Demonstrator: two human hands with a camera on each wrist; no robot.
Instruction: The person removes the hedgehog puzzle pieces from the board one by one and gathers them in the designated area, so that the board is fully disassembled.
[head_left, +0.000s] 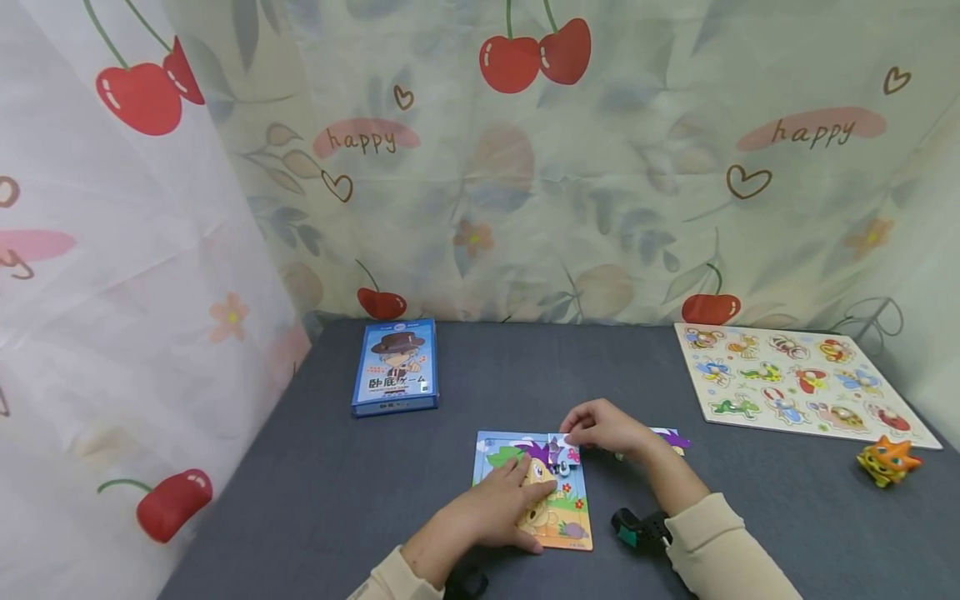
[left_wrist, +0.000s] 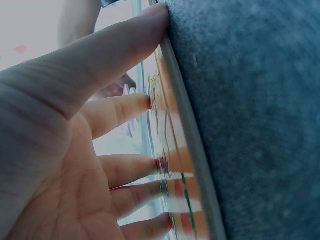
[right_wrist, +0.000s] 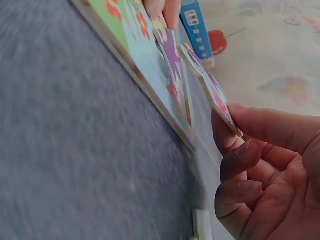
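Observation:
A colourful jigsaw board (head_left: 581, 533) with a cartoon picture lies on the dark table. My left hand (head_left: 504, 504) rests on it, fingers spread; in the left wrist view the fingertips touch its face and the thumb (left_wrist: 135, 37) lies at its edge. Above the board's far right corner, my right hand (head_left: 607, 429) pinches a jigsaw piece (right_wrist: 215, 95) between thumb and index finger. In the right wrist view this piece is tilted and raised off the board. Another purple-and-white piece (head_left: 675, 439) lies behind the right wrist, partly hidden.
A blue game box (head_left: 396, 367) lies at the back left. At the back right is a board of insect pictures (head_left: 802, 375), with a small orange-and-yellow toy figure (head_left: 887, 461) in front of it. Printed cloth hangs behind and at the left.

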